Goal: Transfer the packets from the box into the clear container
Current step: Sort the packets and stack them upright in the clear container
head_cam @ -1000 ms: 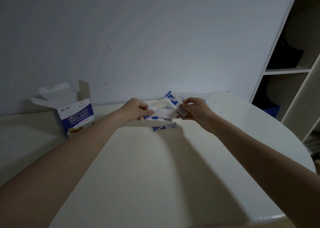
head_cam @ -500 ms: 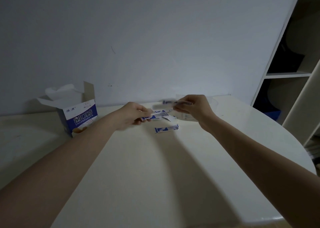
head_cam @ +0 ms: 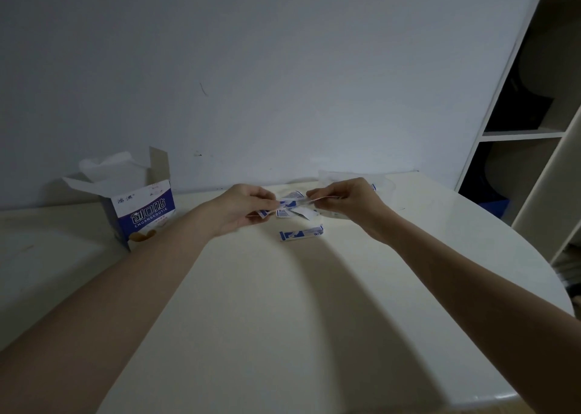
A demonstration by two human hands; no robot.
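An opened blue-and-white box [head_cam: 143,213] stands at the table's back left, white paper sticking out of its top. Several small blue-and-white packets [head_cam: 290,207] hang in a bunch between my hands above the table. My left hand [head_cam: 243,207] pinches the bunch's left end; my right hand [head_cam: 344,199] pinches its right end. One more packet [head_cam: 301,233] lies flat on the table just in front of them. The clear container [head_cam: 355,179] sits behind my right hand, mostly hidden by it.
The cream table [head_cam: 283,319] curves round at the right, ending near a white shelf unit [head_cam: 531,136]. A blue object [head_cam: 493,207] sits low beside the shelf. A plain wall runs along the back.
My hands have drawn slightly apart, and the packets now stretch flat between them. A second ago my right hand held its packets upright.
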